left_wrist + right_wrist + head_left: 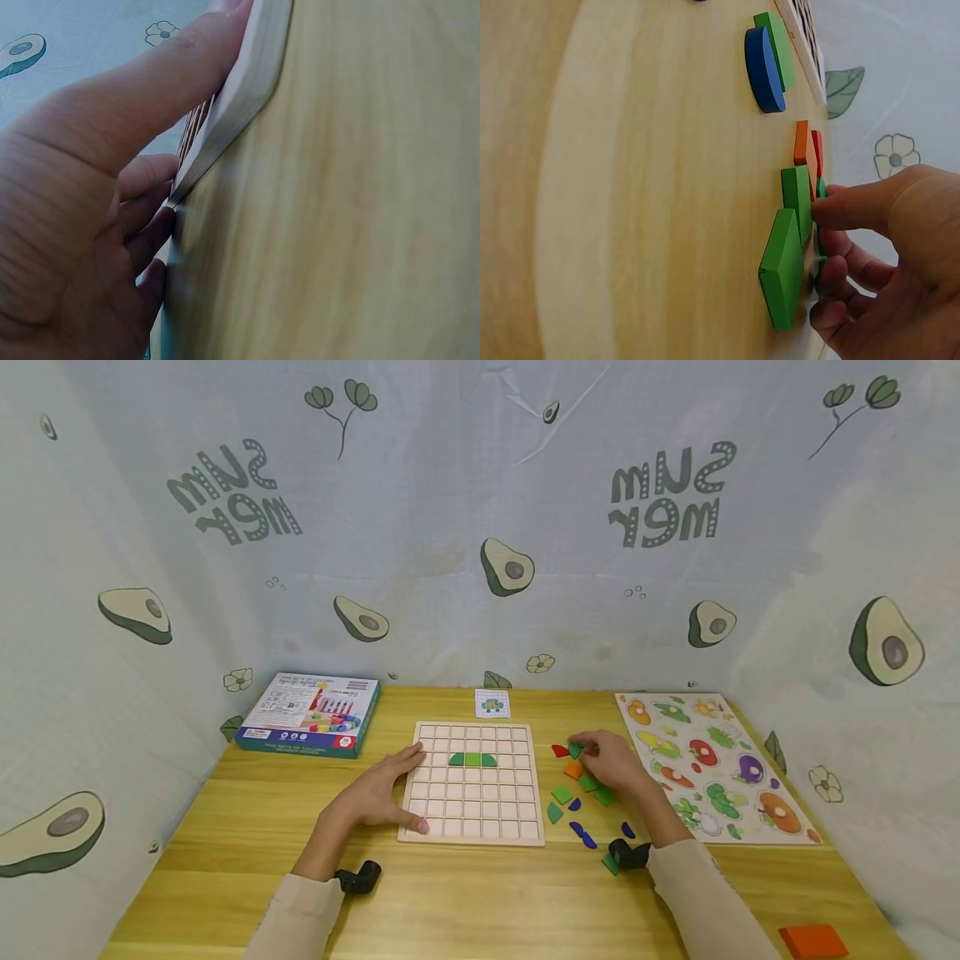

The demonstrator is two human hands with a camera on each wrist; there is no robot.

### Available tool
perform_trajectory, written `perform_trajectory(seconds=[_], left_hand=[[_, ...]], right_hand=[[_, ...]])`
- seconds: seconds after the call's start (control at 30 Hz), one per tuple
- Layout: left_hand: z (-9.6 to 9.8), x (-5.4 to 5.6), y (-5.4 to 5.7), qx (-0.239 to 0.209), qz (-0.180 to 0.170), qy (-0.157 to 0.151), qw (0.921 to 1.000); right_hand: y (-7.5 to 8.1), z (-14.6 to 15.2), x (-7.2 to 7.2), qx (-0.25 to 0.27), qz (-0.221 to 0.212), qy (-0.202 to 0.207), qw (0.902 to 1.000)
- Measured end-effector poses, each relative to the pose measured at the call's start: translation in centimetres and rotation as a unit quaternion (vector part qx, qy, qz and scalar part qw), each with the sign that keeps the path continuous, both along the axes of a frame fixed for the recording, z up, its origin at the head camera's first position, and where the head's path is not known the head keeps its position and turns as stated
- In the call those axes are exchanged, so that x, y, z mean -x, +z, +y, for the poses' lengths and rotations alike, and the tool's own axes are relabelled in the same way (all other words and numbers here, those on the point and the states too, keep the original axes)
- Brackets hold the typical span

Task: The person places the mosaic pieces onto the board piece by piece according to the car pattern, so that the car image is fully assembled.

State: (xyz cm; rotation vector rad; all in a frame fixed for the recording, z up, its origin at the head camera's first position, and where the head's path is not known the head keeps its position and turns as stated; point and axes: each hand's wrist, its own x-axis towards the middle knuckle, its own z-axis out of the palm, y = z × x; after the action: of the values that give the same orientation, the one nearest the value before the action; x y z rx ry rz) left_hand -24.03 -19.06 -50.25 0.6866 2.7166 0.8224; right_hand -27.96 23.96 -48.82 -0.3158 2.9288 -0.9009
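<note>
My left hand (382, 789) rests on the left edge of a wooden grid board (472, 837), thumb at the near left corner, fingers farther up the side. In the left wrist view the thumb (172, 67) lies on the board's rim (232, 112). Two dark green quarter-round pieces (489, 761) flank a light green square (472, 760) on the grid. To the board's right, my right hand (611, 762) pinches a dark green piece (575, 749) among loose pieces, its fingers partly hiding it. Beside that hand lie an orange piece (802, 142) and green blocks (782, 270).
Several blue pieces (582, 835) lie nearer me. A small pattern card (492, 703) is behind the board. A box (307, 714) stands at the back left; a vegetable picture board (720, 768) lies at right. An orange block (813, 941) sits at the front right.
</note>
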Motion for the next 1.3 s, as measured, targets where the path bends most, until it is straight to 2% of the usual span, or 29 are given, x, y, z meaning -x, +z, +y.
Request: perform_trajectory(seconds=[0.23,0.57,0.73,1.0,1.3], left_hand=[[0.0,-0.1,0.1,-0.004,-0.003,-0.001,1.0],[0.1,-0.2,-0.1,-0.011,-0.003,-0.002,0.9999],[0.0,-0.2,0.0,-0.007,-0.003,0.004,1.0],[0.1,-0.1,0.1,-0.009,-0.004,0.003,0.9999],[0.1,-0.1,-0.1,-0.009,-0.006,0.004,0.9999]], right_hand=[[0.0,0.1,0.0,0.012,-0.015,-0.006,0.9998],[0.4,-0.2,-0.6,0.032,0.005,-0.028,0.9991],[0.8,-2.1,-1.0,0.058,0.026,-0.016,0.9979],[0.2,-5.7,-1.4,0.087,0.018,0.013,0.996],[-0.4,-10.0,-1.7,0.124,0.009,0.024,0.9919]])
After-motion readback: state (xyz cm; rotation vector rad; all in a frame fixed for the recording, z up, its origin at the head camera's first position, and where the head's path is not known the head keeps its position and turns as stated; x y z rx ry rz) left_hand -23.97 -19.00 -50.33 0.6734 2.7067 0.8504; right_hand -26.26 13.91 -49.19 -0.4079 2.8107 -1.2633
